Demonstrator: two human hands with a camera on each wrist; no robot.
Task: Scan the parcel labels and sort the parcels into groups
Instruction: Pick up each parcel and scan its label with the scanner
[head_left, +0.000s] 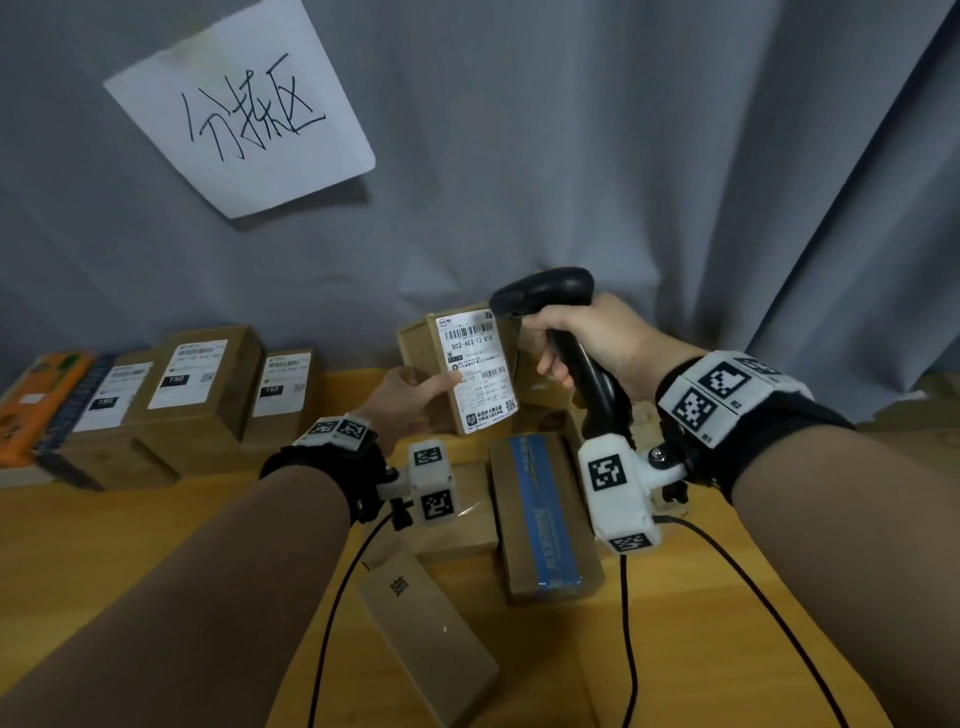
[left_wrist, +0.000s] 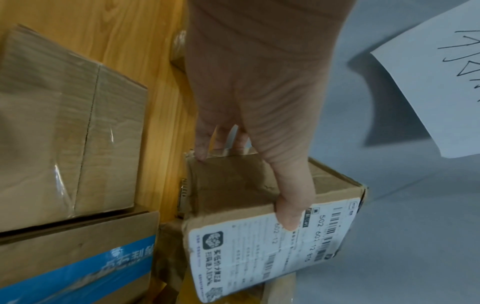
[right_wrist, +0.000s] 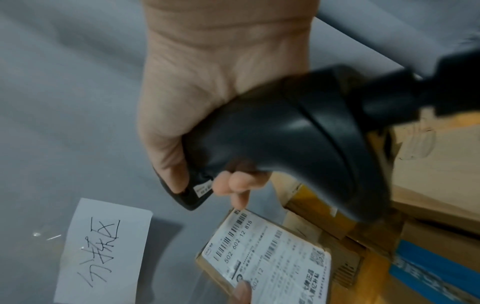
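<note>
My left hand (head_left: 410, 397) grips a small cardboard parcel (head_left: 423, 358) and holds it up above the table, thumb (left_wrist: 291, 211) lying on its white shipping label (head_left: 478, 369). The label (left_wrist: 272, 246) faces me and shows barcodes and the number 502-602-12-815. My right hand (head_left: 582, 343) grips the handle of a black barcode scanner (head_left: 550, 296), whose head sits just right of the label's top edge. In the right wrist view the scanner (right_wrist: 280, 133) is above the label (right_wrist: 270, 255), with one finger stretched forward beneath it.
Several labelled parcels (head_left: 202, 384) stand in a row at the back left of the wooden table (head_left: 156, 525), beside an orange box (head_left: 31, 400). A blue-taped box (head_left: 540, 514) and a flat brown box (head_left: 426, 623) lie below my hands. A handwritten paper sign (head_left: 244, 104) hangs on the grey curtain.
</note>
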